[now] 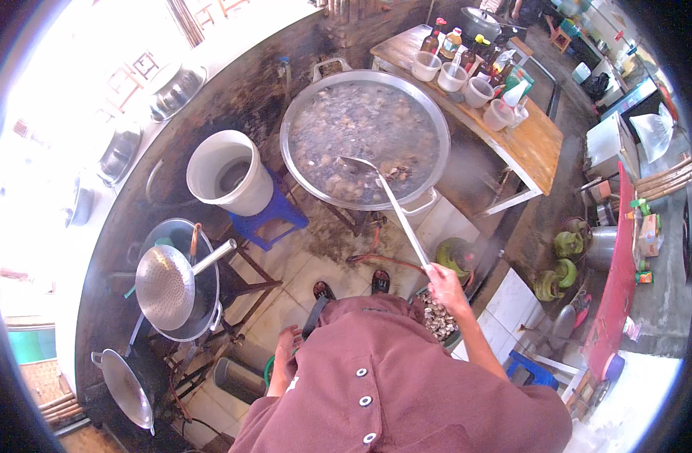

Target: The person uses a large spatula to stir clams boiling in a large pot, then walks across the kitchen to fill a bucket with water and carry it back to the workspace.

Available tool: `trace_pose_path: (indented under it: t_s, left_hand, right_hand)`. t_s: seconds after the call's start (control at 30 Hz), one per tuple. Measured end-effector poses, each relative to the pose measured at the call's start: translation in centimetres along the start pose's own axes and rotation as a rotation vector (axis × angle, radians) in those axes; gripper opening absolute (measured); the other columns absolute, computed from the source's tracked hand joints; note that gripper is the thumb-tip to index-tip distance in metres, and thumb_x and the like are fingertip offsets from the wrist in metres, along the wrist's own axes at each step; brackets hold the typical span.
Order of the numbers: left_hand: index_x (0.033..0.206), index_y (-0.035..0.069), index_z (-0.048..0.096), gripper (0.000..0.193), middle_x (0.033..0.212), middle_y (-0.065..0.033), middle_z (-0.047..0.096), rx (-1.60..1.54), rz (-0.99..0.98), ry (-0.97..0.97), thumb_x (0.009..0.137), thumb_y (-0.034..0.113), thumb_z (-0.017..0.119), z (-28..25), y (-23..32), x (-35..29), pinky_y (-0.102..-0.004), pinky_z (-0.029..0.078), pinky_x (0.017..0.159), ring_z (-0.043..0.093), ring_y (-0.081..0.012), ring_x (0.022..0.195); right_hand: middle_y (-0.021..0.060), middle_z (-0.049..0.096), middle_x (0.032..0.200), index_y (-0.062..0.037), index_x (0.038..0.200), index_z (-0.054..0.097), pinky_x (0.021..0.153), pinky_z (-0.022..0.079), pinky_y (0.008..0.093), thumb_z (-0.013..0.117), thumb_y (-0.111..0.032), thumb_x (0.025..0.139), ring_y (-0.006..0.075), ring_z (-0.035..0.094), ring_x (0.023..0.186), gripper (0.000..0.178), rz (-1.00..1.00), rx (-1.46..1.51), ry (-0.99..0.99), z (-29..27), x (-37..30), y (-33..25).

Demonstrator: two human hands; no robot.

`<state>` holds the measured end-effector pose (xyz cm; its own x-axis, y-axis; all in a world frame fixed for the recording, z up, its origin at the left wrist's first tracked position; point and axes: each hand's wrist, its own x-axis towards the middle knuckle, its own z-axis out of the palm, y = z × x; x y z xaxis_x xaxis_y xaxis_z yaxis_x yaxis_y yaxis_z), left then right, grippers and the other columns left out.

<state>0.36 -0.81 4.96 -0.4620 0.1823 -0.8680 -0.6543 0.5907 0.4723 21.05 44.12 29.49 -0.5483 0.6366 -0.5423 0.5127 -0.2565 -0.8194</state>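
My right hand (446,287) is closed round the end of a long-handled metal spatula (403,217). Its head rests at the surface of a wide metal pan (442,155), among brownish pieces in cloudy, steaming liquid (361,121). What the pieces are, I cannot make out. My left hand (288,341) hangs low beside my body with nothing in it, its fingers loosely stretched.
Left of the pan, a white bucket (202,177) stands on a blue stool (274,219). A perforated strainer (165,287) lies over a metal pot (202,328). Bottles and tubs share a wooden table (539,143). Shells fill a container (439,321) by my right leg; a green gas cylinder (455,257) stands near.
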Motion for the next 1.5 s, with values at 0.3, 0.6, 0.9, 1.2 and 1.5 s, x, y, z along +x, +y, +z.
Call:
trace_pose_path:
  t_s: [0.3, 0.6, 0.9, 1.2, 1.5]
  left_hand:
    - [0.131, 0.008, 0.051, 0.041, 0.112, -0.0086, 0.06, -0.093, -0.045, -0.084, 0.095, 0.024, 0.042, 0.2, -0.2, 1.0, -0.0346, 0.048, 0.068, 0.05, -0.019, 0.077]
    - [0.133, 0.009, 0.051, 0.047, 0.12, -0.0096, 0.06, -0.042, 0.018, -0.16, 0.094, 0.036, 0.045, -0.1, 0.9, 2.9, -0.0408, 0.047, 0.081, 0.052, -0.025, 0.097]
    - [0.133, 0.007, 0.049, 0.048, 0.119, -0.0107, 0.058, -0.188, -0.085, -0.198, 0.096, 0.036, 0.042, -0.5, -1.8, 4.7, -0.0421, 0.047, 0.082, 0.052, -0.0257, 0.093]
    - [0.125, 0.006, 0.058, 0.04, 0.096, -0.0056, 0.054, -0.169, -0.111, -0.011, 0.092, 0.025, 0.045, 1.9, -3.1, 2.1, -0.0323, 0.045, 0.066, 0.047, -0.0165, 0.073]
    - [0.122, 0.012, 0.061, 0.039, 0.095, -0.005, 0.057, 0.003, -0.088, -0.068, 0.09, 0.029, 0.048, 1.7, -2.1, 2.6, -0.0365, 0.045, 0.067, 0.05, -0.0177, 0.081]
  right_hand:
    - [-0.004, 0.051, 0.062, 0.0021, 0.104, 0.067, 0.046, 0.037, 0.0253, 0.056, -0.027, 0.097, 0.0053, 0.046, 0.05, 0.032, -0.087, -0.334, 0.169, -8.7, -2.7, -0.6]
    - [0.0007, 0.053, 0.057, -0.0001, 0.112, 0.065, 0.047, 0.038, 0.0279, 0.055, -0.032, 0.096, 0.0079, 0.048, 0.05, 0.036, -0.152, -0.264, 0.355, -6.0, 3.6, -1.3]
    - [-0.0003, 0.053, 0.058, 0.001, 0.125, 0.058, 0.042, 0.037, 0.0267, 0.056, -0.035, 0.096, 0.0072, 0.048, 0.046, 0.046, -0.173, -0.127, 0.411, -7.4, 5.1, -4.2]
    - [0.0042, 0.056, 0.058, -0.0004, 0.108, 0.065, 0.049, 0.043, 0.0297, 0.058, -0.027, 0.092, 0.0107, 0.053, 0.049, 0.032, -0.258, -0.28, 0.344, -2.4, 3.9, -0.7]
    - [0.0096, 0.058, 0.065, -0.0021, 0.089, 0.059, 0.059, 0.047, 0.0375, 0.063, -0.025, 0.085, 0.0251, 0.06, 0.061, 0.024, -0.138, -0.437, 0.207, -2.2, 5.1, 0.7]
